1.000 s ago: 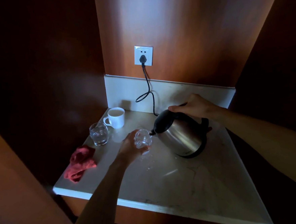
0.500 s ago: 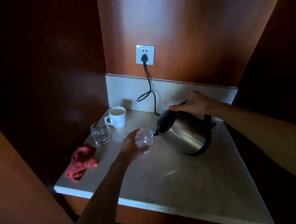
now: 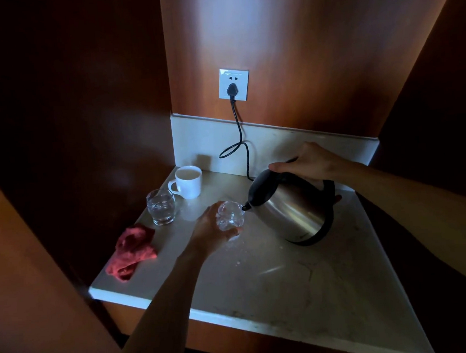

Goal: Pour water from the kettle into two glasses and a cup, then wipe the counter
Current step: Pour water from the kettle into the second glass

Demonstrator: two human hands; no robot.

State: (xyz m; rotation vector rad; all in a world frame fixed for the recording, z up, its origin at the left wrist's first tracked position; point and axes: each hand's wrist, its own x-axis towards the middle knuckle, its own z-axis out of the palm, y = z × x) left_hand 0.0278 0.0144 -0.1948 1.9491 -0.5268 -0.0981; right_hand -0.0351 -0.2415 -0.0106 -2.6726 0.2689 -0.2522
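Your right hand (image 3: 306,163) grips the kettle (image 3: 292,206) by its top handle, tilted, spout at the rim of the glass (image 3: 230,216) your left hand (image 3: 212,231) grasps mid-counter (image 3: 289,282). Steel kettle likely heavy, sloshing; clear glass is slick and fragile, so hold its wall low.

A white wall socket (image 3: 233,84) has a black plug (image 3: 232,90) in it. Its black cord (image 3: 241,145) hangs down.
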